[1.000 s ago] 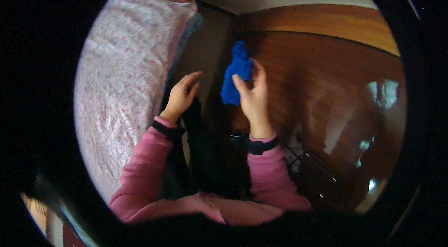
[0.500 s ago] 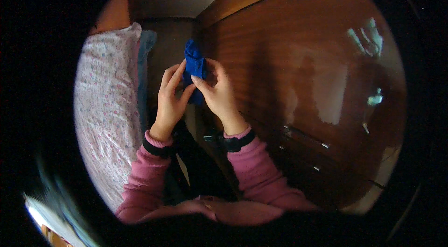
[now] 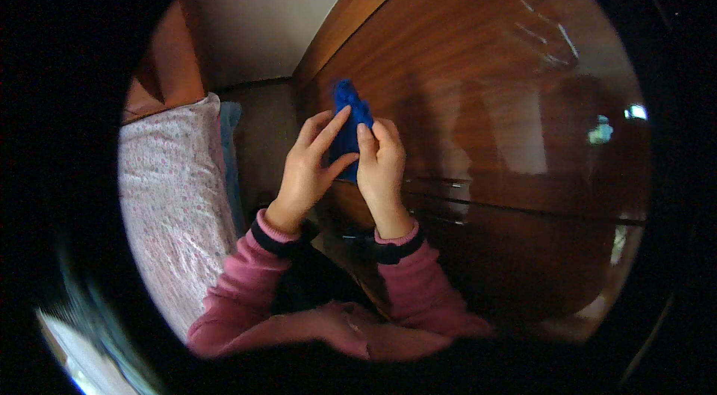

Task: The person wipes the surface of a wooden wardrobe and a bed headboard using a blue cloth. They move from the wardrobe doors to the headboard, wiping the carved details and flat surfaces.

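Note:
A bright blue piece of cloth [image 3: 346, 144], bunched at its top and hanging flatter below, is held up in front of me. My left hand [image 3: 302, 171] is closed on its left side, the index finger lying across the front near the bunched part and the thumb reaching over its lower part. From the right, my right hand [image 3: 382, 171] grips the cloth with the thumb on its front and the other fingers curled along its right edge. Whether it is a sock or another small garment, I cannot tell. Both wrists carry black bands over pink sleeves.
A bed [image 3: 175, 193] with a pale flowered cover runs along my left, a blue fabric edge [image 3: 230, 126] hanging at its side. To the right stands a glossy brown wooden wardrobe [image 3: 493, 59] with metal handles [image 3: 457, 184]. A narrow strip of floor [image 3: 261, 122] lies between them.
The view has swung, and both hands with the blue cloth now appear farther right and slightly lower. My left index finger has moved onto the cloth's front; both hands still hold it.

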### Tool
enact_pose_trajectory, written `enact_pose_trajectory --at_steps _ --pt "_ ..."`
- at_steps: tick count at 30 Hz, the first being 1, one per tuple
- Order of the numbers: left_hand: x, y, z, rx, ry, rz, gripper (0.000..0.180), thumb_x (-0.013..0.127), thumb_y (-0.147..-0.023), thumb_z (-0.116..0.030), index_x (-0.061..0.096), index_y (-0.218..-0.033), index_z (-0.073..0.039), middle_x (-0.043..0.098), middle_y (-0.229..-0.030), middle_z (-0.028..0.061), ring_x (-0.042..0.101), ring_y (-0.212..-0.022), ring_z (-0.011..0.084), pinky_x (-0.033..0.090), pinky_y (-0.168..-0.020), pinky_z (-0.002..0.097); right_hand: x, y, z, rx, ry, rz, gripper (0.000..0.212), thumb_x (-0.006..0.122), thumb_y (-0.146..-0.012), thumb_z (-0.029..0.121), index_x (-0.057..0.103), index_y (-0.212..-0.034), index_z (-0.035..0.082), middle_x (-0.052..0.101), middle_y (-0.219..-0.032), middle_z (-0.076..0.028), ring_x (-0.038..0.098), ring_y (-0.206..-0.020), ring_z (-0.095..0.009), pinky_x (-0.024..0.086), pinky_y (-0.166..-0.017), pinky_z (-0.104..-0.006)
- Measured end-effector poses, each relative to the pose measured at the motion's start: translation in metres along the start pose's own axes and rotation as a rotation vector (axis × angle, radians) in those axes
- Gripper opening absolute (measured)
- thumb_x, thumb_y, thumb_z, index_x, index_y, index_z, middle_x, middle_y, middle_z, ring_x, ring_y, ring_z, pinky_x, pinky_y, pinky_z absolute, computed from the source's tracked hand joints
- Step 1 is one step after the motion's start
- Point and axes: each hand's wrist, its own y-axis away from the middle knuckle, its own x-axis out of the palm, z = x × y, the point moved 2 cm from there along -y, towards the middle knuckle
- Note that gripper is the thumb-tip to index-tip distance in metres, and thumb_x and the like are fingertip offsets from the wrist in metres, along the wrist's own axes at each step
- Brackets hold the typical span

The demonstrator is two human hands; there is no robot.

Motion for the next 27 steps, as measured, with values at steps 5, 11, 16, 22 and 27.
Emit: enact_pose_trajectory --at_steps 5,11,16,22,27 --pt "0.047 -0.049 -0.011 -0.002 0.221 0.008 0.076 0.087 -0.08 -0.009 0.057 -0.15 -0.011 0.065 -0.126 0.0171 0.07 -0.102 0.0342 0.06 -0.085 0.0399 -0.039 -0.018 -0.001 0.139 -0.186 -0.07 0.045 0.065 -0.102 0.006 0.057 -0.146 0.001 0.069 -0.131 -0.023 0.07 -0.119 -0.032 0.056 -0.098 -0.0394" --pt "0.086 -0.116 -0.038 -0.022 0.223 -0.045 0.075 0.083 -0.081 -0.009 0.055 -0.151 -0.01 0.065 -0.124 0.0155 0.069 -0.103 0.0309 0.059 -0.088 0.0377 -0.1 -0.035 0.023 -0.041 -0.104 -0.188 0.05 0.065 -0.101 0.0 0.056 -0.149 0.004 0.066 -0.14 -0.016 0.065 -0.127 -0.026 0.051 -0.108 -0.0394" --pt "0.121 -0.147 -0.076 0.115 0.209 -0.156 0.073 0.082 -0.083 -0.008 0.057 -0.152 -0.012 0.064 -0.126 0.0174 0.069 -0.107 0.0344 0.059 -0.09 0.04 -0.145 -0.021 0.028 0.029 -0.125 -0.29 0.045 0.063 -0.1 -0.003 0.06 -0.144 0.002 0.067 -0.137 -0.014 0.067 -0.12 -0.022 0.053 -0.102 -0.0341" --pt "0.146 -0.168 -0.107 0.215 0.163 -0.148 0.068 0.08 -0.084 -0.008 0.06 -0.149 -0.014 0.054 -0.14 0.0196 0.067 -0.115 0.0432 0.061 -0.09 0.0461 -0.168 -0.027 0.041 -0.025 -0.062 -0.328 0.04 0.058 -0.1 -0.008 0.062 -0.139 -0.002 0.067 -0.13 -0.014 0.069 -0.113 -0.023 0.055 -0.101 -0.0353" --pt "0.151 -0.173 -0.11 0.321 0.032 -0.136 0.065 0.08 -0.084 -0.006 0.064 -0.146 -0.018 0.051 -0.15 0.0229 0.066 -0.121 0.043 0.061 -0.092 0.046 -0.167 -0.035 0.042 -0.052 -0.042 -0.289 0.038 0.057 -0.101 -0.009 0.062 -0.138 -0.003 0.068 -0.129 -0.015 0.069 -0.113 -0.023 0.055 -0.1 -0.0355"
